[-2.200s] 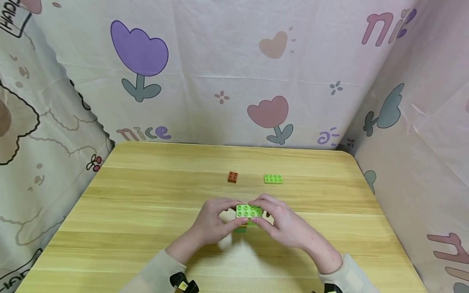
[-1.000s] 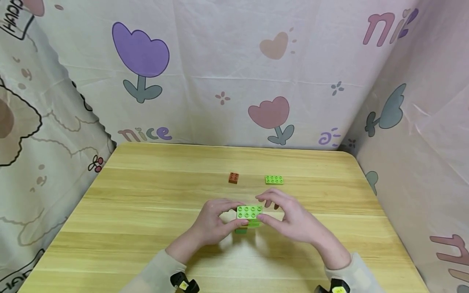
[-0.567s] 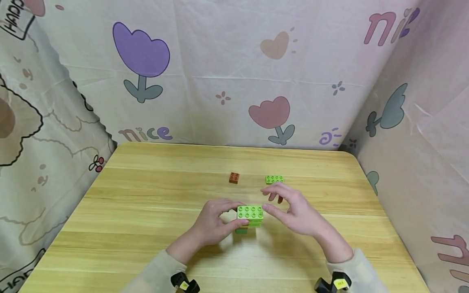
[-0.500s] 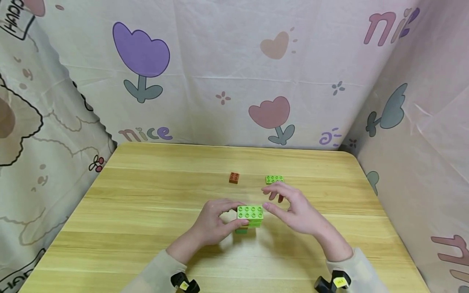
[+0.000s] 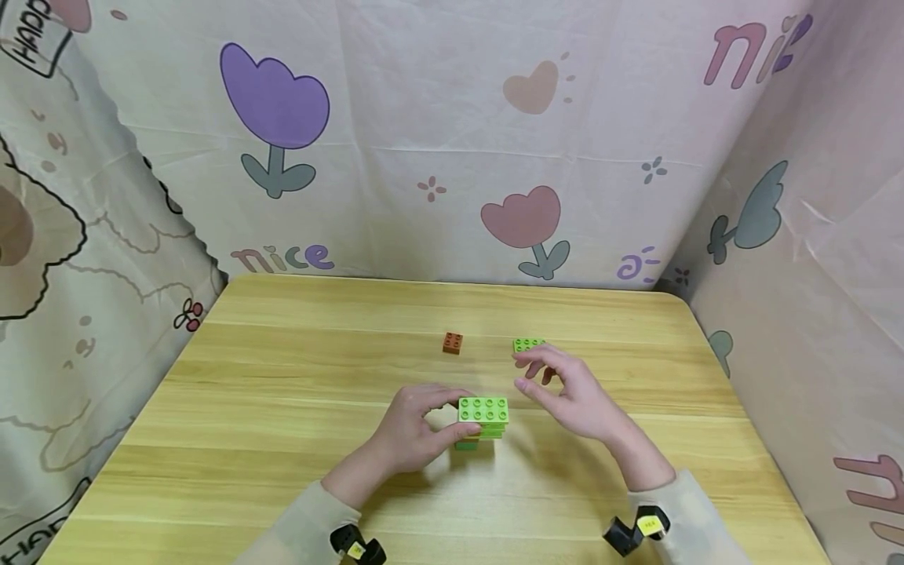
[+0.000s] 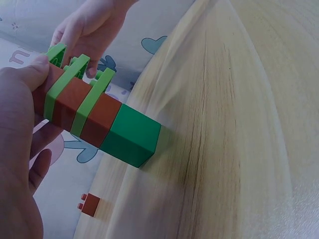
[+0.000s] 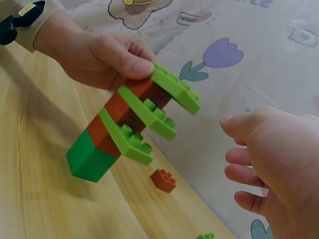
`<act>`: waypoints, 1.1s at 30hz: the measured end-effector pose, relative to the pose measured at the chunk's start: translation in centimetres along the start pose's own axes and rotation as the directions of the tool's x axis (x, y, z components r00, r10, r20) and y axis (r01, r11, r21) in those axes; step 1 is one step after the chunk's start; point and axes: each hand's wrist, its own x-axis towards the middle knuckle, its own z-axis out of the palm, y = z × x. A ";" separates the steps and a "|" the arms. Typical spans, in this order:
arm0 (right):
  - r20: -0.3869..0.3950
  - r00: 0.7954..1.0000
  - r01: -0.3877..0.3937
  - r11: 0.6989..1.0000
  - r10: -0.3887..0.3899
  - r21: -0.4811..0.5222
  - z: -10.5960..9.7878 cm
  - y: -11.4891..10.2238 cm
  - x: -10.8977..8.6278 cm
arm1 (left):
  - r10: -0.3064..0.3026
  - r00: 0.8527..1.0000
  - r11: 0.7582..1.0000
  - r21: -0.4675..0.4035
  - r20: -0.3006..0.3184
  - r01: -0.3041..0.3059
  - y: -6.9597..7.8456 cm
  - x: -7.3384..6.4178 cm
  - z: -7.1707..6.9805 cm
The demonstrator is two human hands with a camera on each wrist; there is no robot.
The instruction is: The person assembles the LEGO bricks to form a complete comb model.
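Shifted away from the brick stack (image 5: pixel 483 410) since earlier, my right hand (image 5: pixel 579 394), fingers apart and empty, partly hides the loose light-green brick (image 5: pixel 527 344); my left hand (image 5: pixel 415 430) grips the stack, upright on the table (image 5: pixel 311 345), near its top.

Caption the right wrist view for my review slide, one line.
The left hand grips a brick tower with three overhanging light-green plates, the right hand apart.
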 end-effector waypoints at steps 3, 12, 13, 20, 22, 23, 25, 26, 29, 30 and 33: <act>0.002 1.000 -0.030 1.000 0.030 0.010 0.1 0.4 0.2 | -0.003 1.000 1.000 0.000 0.001 0.003 0.0 0.0 0.0; -0.001 0.996 -0.094 0.995 0.094 0.030 0.5 1.7 1.0 | 0.000 1.000 1.000 -0.011 0.001 0.000 0.0 0.0 0.0; -0.002 0.995 -0.100 0.994 0.100 0.032 0.5 2.0 1.2 | 0.000 1.000 1.000 -0.011 0.001 0.000 0.0 0.0 0.0; -0.005 0.990 -0.137 0.989 0.138 0.056 1.4 3.6 2.5 | -0.008 1.000 1.000 -0.011 0.003 0.008 -0.1 -0.1 0.0; 0.003 0.989 -0.150 0.987 0.150 0.060 1.8 4.1 2.9 | -0.005 1.000 1.000 -0.009 0.001 0.005 -0.1 -0.1 0.0; 0.008 0.988 -0.155 0.986 0.154 0.061 1.9 4.3 3.1 | -0.003 1.000 1.000 -0.009 0.000 0.003 -0.1 -0.1 0.1; 0.018 0.987 -0.161 0.985 0.160 0.066 2.3 4.7 3.5 | 0.004 1.000 1.000 -0.007 -0.002 -0.004 -0.2 -0.1 0.1; 0.024 0.987 -0.161 0.985 0.160 0.068 2.4 4.9 3.8 | 0.007 1.000 1.000 -0.006 -0.003 -0.007 -0.2 -0.1 0.1; 0.046 0.987 -0.158 0.985 0.155 0.072 2.9 5.3 4.4 | 0.015 1.000 1.000 -0.007 -0.005 -0.015 -0.2 0.0 0.1; 0.054 0.987 -0.158 0.985 0.154 0.073 3.0 5.4 4.6 | 0.016 1.000 1.000 -0.007 -0.005 -0.016 -0.2 0.0 0.1; 0.076 0.984 -0.169 0.983 0.164 0.066 3.4 5.9 5.3 | 0.014 1.000 1.000 -0.009 -0.005 -0.014 -0.2 0.0 0.1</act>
